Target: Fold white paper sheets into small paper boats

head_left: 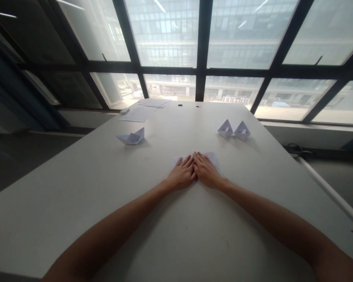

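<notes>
My left hand [182, 173] and my right hand [205, 170] lie flat side by side on a folded white sheet of paper [214, 159] in the middle of the white table [76, 196]. The fingers of both hands are stretched out and press the paper down against the tabletop. Most of the sheet is hidden under my hands; its corners stick out to the left and right.
A folded paper boat [131, 137] sits on the left of the table. Two more paper boats [225, 128] [242, 130] stand together at the right. Loose paper sheets [144, 111] lie at the far edge, below large windows.
</notes>
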Available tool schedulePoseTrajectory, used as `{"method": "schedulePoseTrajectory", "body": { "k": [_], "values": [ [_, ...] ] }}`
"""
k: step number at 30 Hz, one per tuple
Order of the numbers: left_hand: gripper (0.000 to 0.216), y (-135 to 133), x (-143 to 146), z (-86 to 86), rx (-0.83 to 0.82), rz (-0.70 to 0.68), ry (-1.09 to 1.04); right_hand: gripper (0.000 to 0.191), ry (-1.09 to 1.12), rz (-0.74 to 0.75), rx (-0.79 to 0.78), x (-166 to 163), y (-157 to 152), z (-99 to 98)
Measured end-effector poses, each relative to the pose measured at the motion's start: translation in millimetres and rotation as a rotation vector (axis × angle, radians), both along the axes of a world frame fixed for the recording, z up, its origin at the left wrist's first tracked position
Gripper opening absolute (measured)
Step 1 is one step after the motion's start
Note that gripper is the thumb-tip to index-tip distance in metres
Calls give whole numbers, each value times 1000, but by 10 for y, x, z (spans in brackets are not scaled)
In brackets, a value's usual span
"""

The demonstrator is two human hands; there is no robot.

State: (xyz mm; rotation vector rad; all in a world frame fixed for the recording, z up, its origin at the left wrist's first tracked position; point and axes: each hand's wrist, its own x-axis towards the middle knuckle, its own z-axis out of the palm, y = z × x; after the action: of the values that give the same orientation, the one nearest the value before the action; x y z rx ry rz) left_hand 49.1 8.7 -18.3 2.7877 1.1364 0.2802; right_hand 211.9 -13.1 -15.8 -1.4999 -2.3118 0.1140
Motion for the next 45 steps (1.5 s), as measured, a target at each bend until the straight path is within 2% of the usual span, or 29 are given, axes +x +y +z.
{"method": "schedulePoseTrajectory", "body": {
  "k": [3, 12, 21, 25, 28, 31, 33, 35, 37, 42, 45],
  "values": [
    [65, 19, 0, -19, -14, 22, -3, 60, -18, -32, -79, 61, 53, -46],
    [74, 69, -210, -34, 6, 98, 21, 62, -96, -183, -67, 247, 94, -125],
    [69, 61, -357, 107, -110, 270, 118, 64, -148, -228, -87, 236, 78, -122],
    [58, 147, -364, 187, -200, 354, -2, 64, -151, -224, -84, 240, 83, -127],
    [50, 168, -345, 240, -47, 440, -174, 64, -143, -219, -85, 234, 83, -122],
    [47, 91, -269, 263, 172, 338, -226, 65, -135, -227, -103, 201, 66, -114],
    [46, 9, -189, 245, 225, 213, -196, 66, -122, -230, -109, 168, 42, -111],
    [46, -60, -109, 196, 207, 98, -143, 68, -109, -219, -102, 136, 11, -109],
    [48, -94, -54, 128, 146, 43, -78, 66, -106, -201, -93, 113, -20, -105],
    [63, -70, -54, 17, 23, 60, 42, 58, -117, -188, -10, 95, -55, -69],
    [67, -63, -67, 21, 15, 68, 45, 57, -110, -30, 36, 93, -44, -38]
  ]
}}
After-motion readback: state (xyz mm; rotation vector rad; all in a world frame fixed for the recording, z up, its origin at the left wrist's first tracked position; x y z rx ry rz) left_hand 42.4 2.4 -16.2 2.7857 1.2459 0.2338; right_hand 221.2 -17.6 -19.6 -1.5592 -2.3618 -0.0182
